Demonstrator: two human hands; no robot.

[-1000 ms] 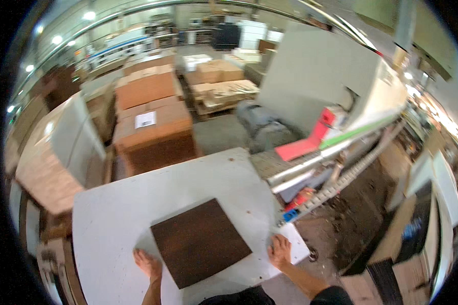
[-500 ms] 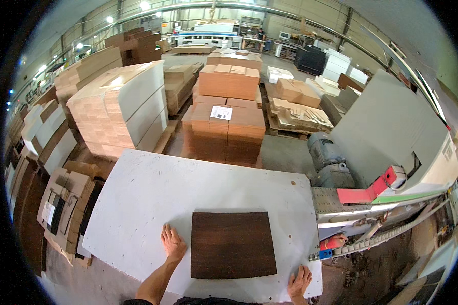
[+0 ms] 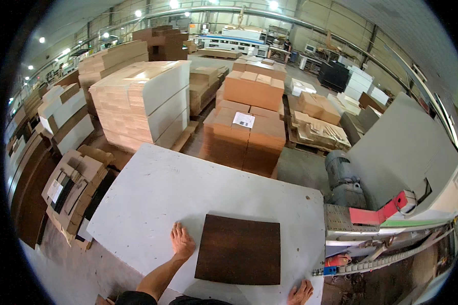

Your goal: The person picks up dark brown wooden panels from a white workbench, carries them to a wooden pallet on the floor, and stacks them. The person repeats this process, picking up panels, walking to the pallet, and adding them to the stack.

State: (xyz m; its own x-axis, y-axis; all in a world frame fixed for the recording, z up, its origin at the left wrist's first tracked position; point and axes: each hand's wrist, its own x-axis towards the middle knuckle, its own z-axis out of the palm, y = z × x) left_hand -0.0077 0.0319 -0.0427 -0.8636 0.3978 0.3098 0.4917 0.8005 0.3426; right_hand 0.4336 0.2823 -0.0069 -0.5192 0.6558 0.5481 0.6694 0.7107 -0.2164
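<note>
A dark brown wood-grain panel [image 3: 238, 250] lies flat on a white tabletop [image 3: 158, 203]. To its left, my left hand [image 3: 182, 241] rests on the white surface with fingers stretched out, close to the panel's left edge but apart from it. Near the table's front right corner, my right hand [image 3: 301, 293] lies on the surface with its fingers loosely bent. Neither hand holds anything, and the panel lies between them untouched.
Right of the table stands a machine with a grey motor [image 3: 342, 179] and a red bracket [image 3: 374, 214]. Beyond the table are stacks of brown panels [image 3: 244, 129] and pale boards [image 3: 132, 109]. Cardboard pieces [image 3: 74, 185] are piled at the left.
The whole view has tilted and shifted, so the scene sits further right and slightly turned. Both hands stay on the tabletop beside the panel.
</note>
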